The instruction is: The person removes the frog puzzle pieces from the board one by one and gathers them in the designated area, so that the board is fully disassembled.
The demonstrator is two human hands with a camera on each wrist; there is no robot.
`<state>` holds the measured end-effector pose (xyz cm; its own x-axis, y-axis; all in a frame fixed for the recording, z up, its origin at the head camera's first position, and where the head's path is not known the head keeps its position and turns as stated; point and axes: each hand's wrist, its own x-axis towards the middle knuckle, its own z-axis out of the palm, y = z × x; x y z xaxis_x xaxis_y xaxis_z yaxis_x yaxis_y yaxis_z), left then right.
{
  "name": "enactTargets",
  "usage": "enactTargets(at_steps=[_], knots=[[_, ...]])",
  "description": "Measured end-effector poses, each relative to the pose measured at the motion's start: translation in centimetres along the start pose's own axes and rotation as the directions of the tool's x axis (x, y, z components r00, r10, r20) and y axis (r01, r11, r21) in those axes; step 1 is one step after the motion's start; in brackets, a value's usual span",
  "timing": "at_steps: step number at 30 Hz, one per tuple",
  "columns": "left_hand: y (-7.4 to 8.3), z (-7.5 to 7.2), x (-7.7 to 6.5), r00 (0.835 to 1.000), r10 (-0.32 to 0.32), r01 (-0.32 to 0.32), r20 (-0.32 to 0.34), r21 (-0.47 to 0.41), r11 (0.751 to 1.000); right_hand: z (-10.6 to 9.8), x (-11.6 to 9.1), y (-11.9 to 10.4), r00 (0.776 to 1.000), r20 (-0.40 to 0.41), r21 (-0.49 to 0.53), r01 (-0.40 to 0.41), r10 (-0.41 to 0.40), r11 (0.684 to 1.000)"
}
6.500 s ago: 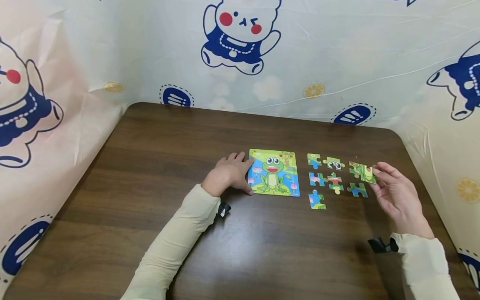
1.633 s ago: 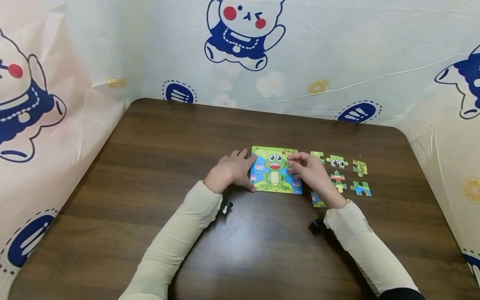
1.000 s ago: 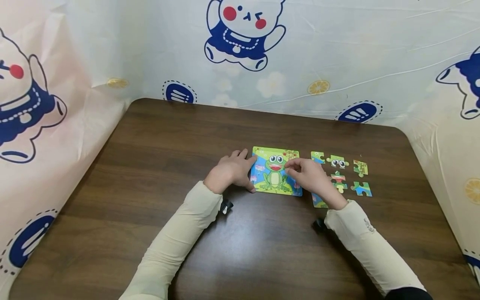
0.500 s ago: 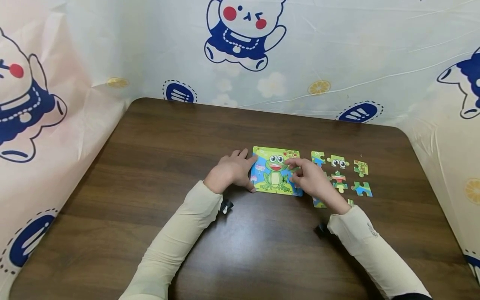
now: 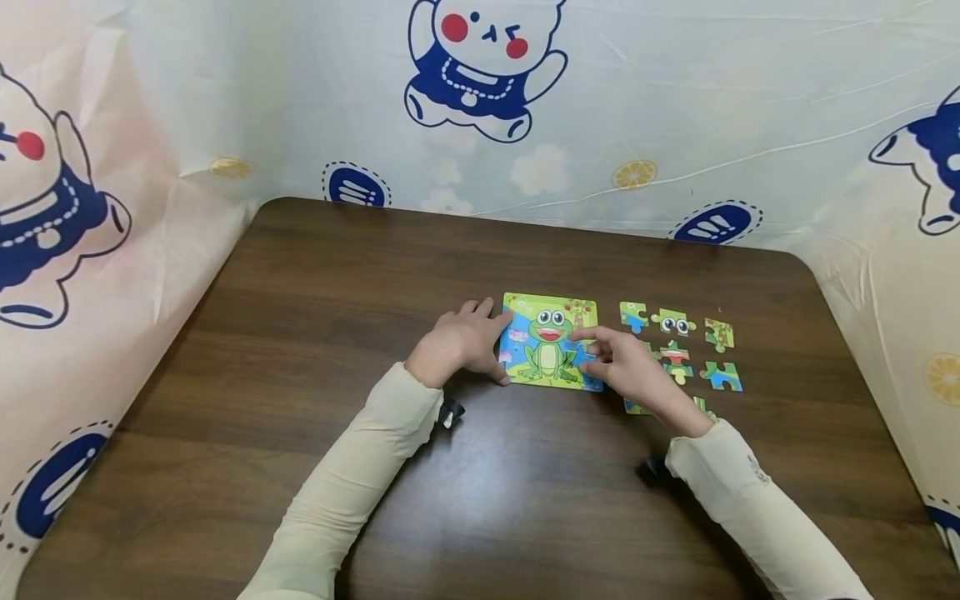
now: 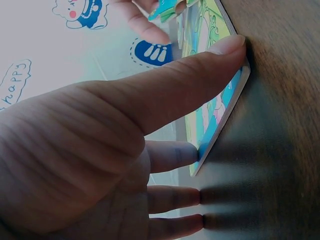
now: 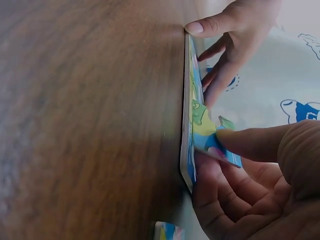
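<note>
A square picture board [image 5: 551, 304] with a green frog lies flat on the table. My left hand [image 5: 461, 342] rests at its left edge, thumb [image 6: 220, 55] and index finger touching the rim, the other fingers on the table. My right hand [image 5: 630, 362] is over the board's right side. Between its thumb and fingers it pinches a jigsaw piece [image 7: 204, 127] in green, yellow, blue and pink, tilted just above the board. The head view mostly hides this piece; the left wrist view shows part of the jigsaw piece [image 6: 164, 11] too.
Loose jigsaw pieces lie in rough rows right of the board, among them one with eyes [image 5: 673, 323], a blue-green one [image 5: 722, 377] and a green one [image 5: 705, 408]. My right forearm covers some. Patterned cloth [image 5: 487, 183] hangs behind the brown table [image 5: 360, 267].
My right hand has come from the far right of the pieces to over the board. A green piece now lies in the bottom row. Lately its fingers shift slightly; my left hand stays put.
</note>
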<state>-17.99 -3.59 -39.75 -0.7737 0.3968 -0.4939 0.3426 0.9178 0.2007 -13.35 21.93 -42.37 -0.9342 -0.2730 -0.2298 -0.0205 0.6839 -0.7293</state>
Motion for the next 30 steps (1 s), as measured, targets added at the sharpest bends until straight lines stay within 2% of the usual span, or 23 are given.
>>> enactTargets(at_steps=[6,9,11,14,18,21,24,30], knots=[[0.0,-0.1,-0.1,1.0,-0.004,0.004,0.002,0.004,1.0,-0.2,0.0,0.2,0.999,0.02,0.063,-0.036,0.034,0.997],[-0.1,-0.1,-0.2,1.0,-0.003,0.003,0.0,0.005,1.0,-0.6,0.4,0.2,0.996,0.028,0.192,-0.09,0.086,0.977],[-0.1,0.0,-0.2,1.0,-0.003,0.003,-0.002,0.004,1.0,-1.0,0.7,-0.1,0.992,0.035,0.296,-0.127,0.122,0.947],[-0.2,0.0,-0.2,1.0,-0.002,0.002,-0.006,-0.002,1.0,-1.8,1.1,-0.9,0.984,0.052,0.459,-0.175,0.17,0.871],[-0.4,0.0,-0.2,1.0,-0.001,0.001,-0.01,-0.006,1.0,-3.0,1.7,-2.4,0.986,0.058,0.632,-0.16,0.159,0.758],[-0.4,0.0,-0.2,1.0,0.002,-0.002,-0.012,-0.009,1.0,-3.9,1.9,-3.5,0.99,0.04,0.708,-0.123,0.134,0.696],[-0.3,0.0,-0.2,1.0,0.005,-0.005,-0.013,-0.011,1.0,-4.6,2.0,-4.5,0.992,0.02,0.738,-0.1,0.126,0.668],[-0.2,0.0,-0.3,1.0,0.004,-0.005,-0.014,-0.009,1.0,-5.2,2.0,-5.4,0.991,0.018,0.749,-0.102,0.133,0.655]])
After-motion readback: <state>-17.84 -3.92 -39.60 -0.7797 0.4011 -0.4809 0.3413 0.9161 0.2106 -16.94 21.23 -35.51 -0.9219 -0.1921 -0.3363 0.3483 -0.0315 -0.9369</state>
